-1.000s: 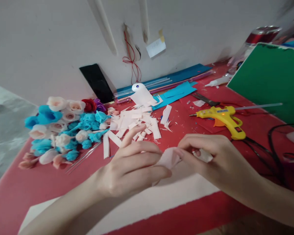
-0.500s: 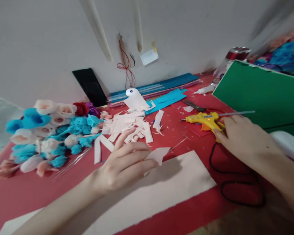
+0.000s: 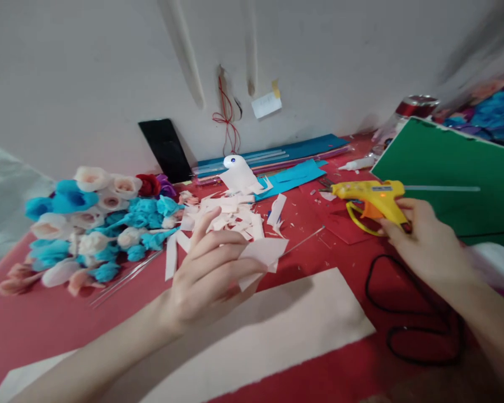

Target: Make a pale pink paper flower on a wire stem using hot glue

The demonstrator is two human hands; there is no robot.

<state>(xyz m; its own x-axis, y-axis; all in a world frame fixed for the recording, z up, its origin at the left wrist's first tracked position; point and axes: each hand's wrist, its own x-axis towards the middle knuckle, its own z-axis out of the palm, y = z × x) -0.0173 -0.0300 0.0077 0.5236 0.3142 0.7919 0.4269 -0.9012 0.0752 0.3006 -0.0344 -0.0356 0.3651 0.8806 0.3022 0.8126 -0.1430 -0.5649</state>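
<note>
Pale pink paper piece (image 3: pixel 262 254) sits pinched in the left hand (image 3: pixel 210 274), near the middle of the view, raised a little above the red table (image 3: pixel 46 330).

Farthest left, a heap of paper flowers (image 3: pixel 92 224) in turquoise, white and peach lies on the table with the blooms bunched together, and a few thin wires (image 3: pixel 126 277) rest just beside them, pointing toward the person. Behind them a black slab (image 3: pixel 166 148) leans on the wall.

Next comes a scatter of pink paper strips (image 3: pixel 231 215), piled loosely beyond the left hand. That hand's fingers are curled shut on the paper piece, thumb beneath and fingertips on top, so the free edge juts out to the right, toward the other hand; that seems to be why it is held flat and clear of the table. Below it a long pink sheet (image 3: pixel 285 330) lies flat across the near table edge.

Right of centre, blue sheets (image 3: pixel 292 173) lie along the wall. The right hand (image 3: pixel 424 246) is wrapped closed around the grip of the yellow glue gun (image 3: pixel 372 198), lifted off the table with its nozzle aimed left at the held paper. Its black cord (image 3: pixel 407 313) loops slack on the table under the wrist. A green board (image 3: pixel 453 173) lies on the table at far right.
</note>
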